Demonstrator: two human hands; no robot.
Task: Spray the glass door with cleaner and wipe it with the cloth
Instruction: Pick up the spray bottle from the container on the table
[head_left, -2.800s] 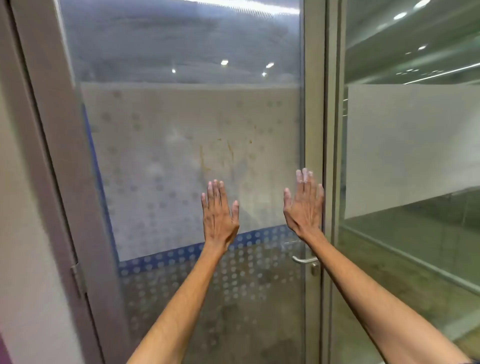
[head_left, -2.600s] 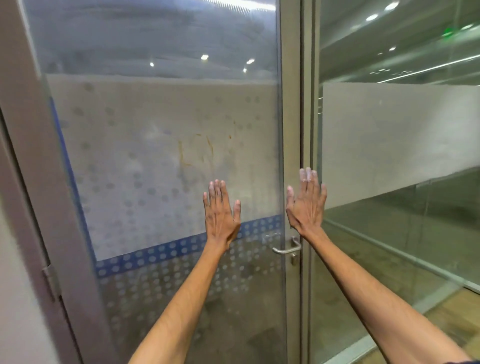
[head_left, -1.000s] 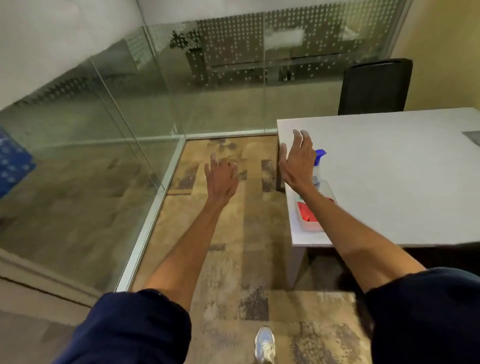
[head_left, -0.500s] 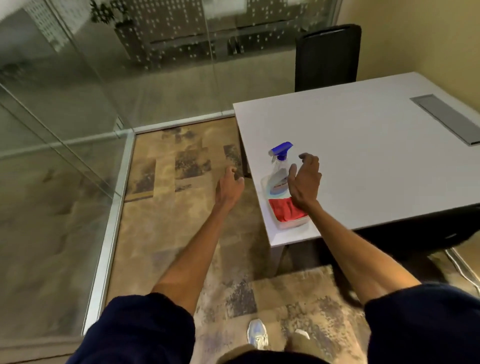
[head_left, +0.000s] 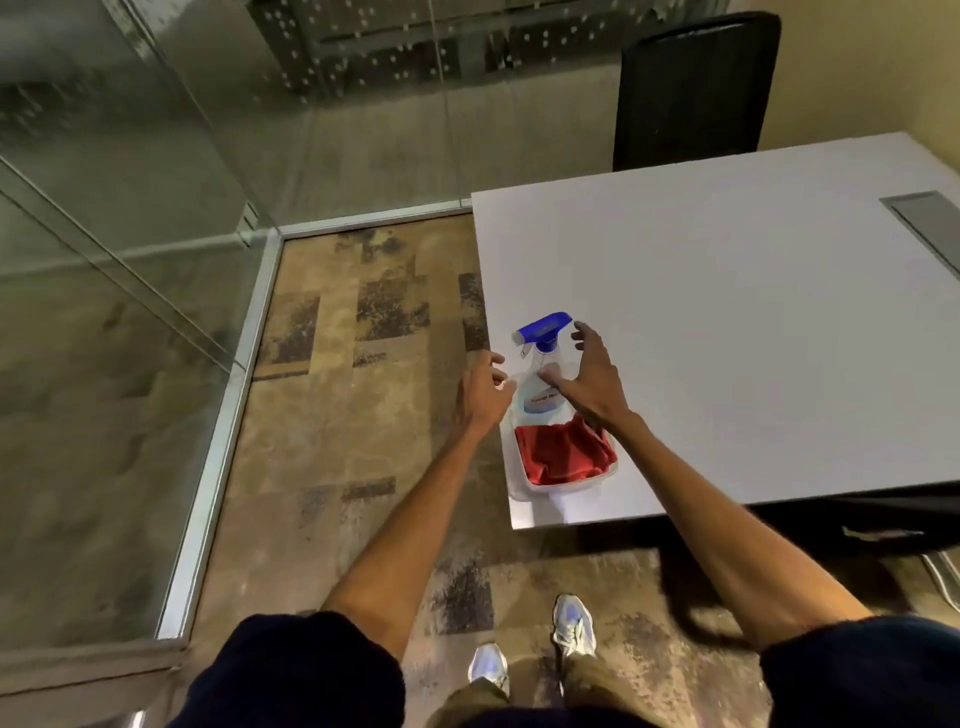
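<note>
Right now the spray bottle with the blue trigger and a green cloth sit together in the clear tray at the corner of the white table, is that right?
Not quite: the cloth is red, not green, as the head view shows. The rest holds: it lies in the clear tray with the spray bottle, blue trigger on top, at the corner of the white table.

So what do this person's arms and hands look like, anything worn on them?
Both hands, left hand and right hand, are bare: no gloves, and no rings or watch that I can see. Forearms are uncovered; dark navy sleeves end at about the elbows.
</note>
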